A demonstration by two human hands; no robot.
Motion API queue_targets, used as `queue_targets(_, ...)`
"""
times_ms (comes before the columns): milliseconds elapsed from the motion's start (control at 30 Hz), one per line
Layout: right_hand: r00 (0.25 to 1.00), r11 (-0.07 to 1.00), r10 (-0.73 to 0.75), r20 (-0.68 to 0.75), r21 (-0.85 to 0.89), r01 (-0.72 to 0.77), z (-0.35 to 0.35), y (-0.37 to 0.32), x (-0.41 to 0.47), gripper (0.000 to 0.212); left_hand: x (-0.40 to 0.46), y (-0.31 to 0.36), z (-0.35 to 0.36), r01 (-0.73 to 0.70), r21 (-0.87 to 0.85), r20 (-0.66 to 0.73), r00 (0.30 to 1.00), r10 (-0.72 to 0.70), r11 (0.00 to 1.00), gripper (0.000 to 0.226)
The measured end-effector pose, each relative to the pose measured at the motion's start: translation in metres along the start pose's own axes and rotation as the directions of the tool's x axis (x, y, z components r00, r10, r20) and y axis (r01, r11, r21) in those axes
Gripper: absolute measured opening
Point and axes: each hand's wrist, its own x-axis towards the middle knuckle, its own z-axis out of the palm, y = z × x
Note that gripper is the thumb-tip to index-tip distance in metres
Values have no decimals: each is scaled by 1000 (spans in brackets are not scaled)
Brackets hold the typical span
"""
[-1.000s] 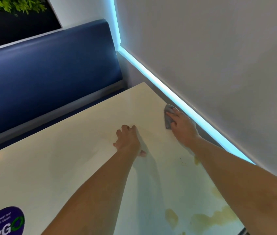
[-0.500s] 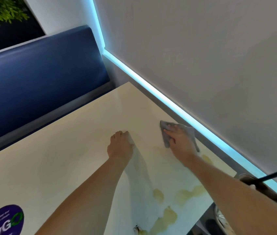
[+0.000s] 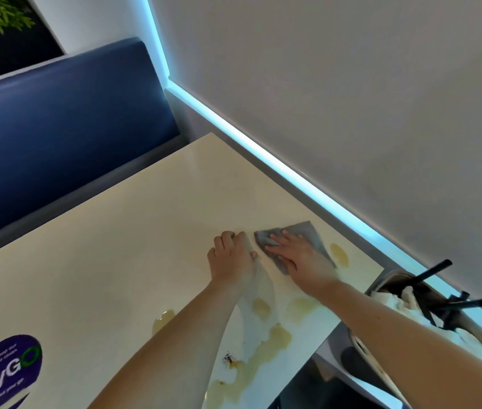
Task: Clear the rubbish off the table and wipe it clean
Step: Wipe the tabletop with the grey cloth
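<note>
A grey cloth (image 3: 307, 231) lies flat on the cream table (image 3: 115, 246). My right hand (image 3: 301, 261) presses down on it with straight fingers. My left hand (image 3: 234, 258) rests just left of the cloth, fingers curled on the tabletop, holding nothing that I can see. Yellowish spill patches (image 3: 266, 340) spread over the table's near right part, with a dark speck of dirt (image 3: 229, 360) among them. Another spill patch (image 3: 339, 253) sits right of the cloth.
A bin or tray of rubbish (image 3: 428, 308) with black straws and white paper stands off the table's right edge. A blue bench back (image 3: 56, 128) runs behind the table. A lit blue strip (image 3: 263, 152) borders the wall. A purple sticker (image 3: 6, 370) marks the near left.
My right hand has dragged the cloth toward me and to the left along the table, nearer the spills. My left hand stayed beside it; the view tilted, showing the rubbish container.
</note>
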Motion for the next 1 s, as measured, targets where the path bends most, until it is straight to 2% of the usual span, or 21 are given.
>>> queue_targets(33, 1000, 1000, 4, 17, -14, -4, -8, 9, -4, 43, -3, 4, 2, -1, 3, -6, 1000, 1, 1000, 41)
queue_targets(100, 989, 988, 147, 1, -43, -146, -24, 27, -3, 46, -5, 9, 3, 14, 6, 10, 1000, -14, 1000, 47)
queue_targets(200, 933, 935, 345, -102, -47, -351, -29, 35, 10, 49, -2, 17, -3, 63, 31, 68, 996, -65, 998, 73)
queue_targets(233, 936, 933, 341, -89, -93, -349, -25, 31, 15, 51, 0, 20, -4, 69, 39, 81, 994, -72, 997, 78)
queue_targets(300, 967, 961, 252, 28, -122, -247, -17, 28, 21, 55, 3, 24, -4, 86, 43, 98, 991, -89, 995, 81)
queue_targets(367, 975, 978, 206, 88, -40, -204, -23, 30, 20, 64, 5, 25, -2, 106, 54, 98, 989, -110, 993, 83)
queue_targets(433, 967, 967, 254, 36, -31, -253, -35, 37, 20, 69, 7, 28, 1, 120, 74, 93, 988, -127, 990, 85)
queue_targets(533, 898, 903, 429, -93, 12, -430, -40, 39, 28, 71, 7, 32, 5, 124, 94, 90, 987, -133, 988, 85)
queue_targets(600, 915, 919, 383, -122, -50, -391, -35, 29, 30, 51, 7, 32, 5, 133, 79, 92, 986, -140, 988, 86)
queue_targets(633, 948, 947, 304, -94, -81, -312, -29, 26, 27, 38, 7, 32, 6, 135, 67, 97, 985, -142, 989, 87)
queue_targets(700, 986, 985, 165, 11, -61, -164, -19, 25, 14, 49, 5, 30, 8, 130, 56, 104, 985, -136, 990, 91)
queue_targets(767, 981, 982, 191, 31, -15, -191, -27, 35, 0, 59, 2, 28, 8, 100, 63, 87, 991, -105, 993, 92)
queue_targets(900, 917, 926, 376, -131, 9, -378, -37, 39, -8, 56, -4, 20, 6, 45, 12, 48, 998, -46, 999, 83)
queue_targets(933, 911, 925, 380, -161, 50, -377, -31, 29, -14, 51, -6, 19, 5, 47, 6, 48, 998, -48, 999, 81)
queue_targets(1000, 944, 960, 273, -186, 111, -256, -16, 10, -31, 42, -5, 21, 5, 67, 14, 61, 996, -68, 998, 81)
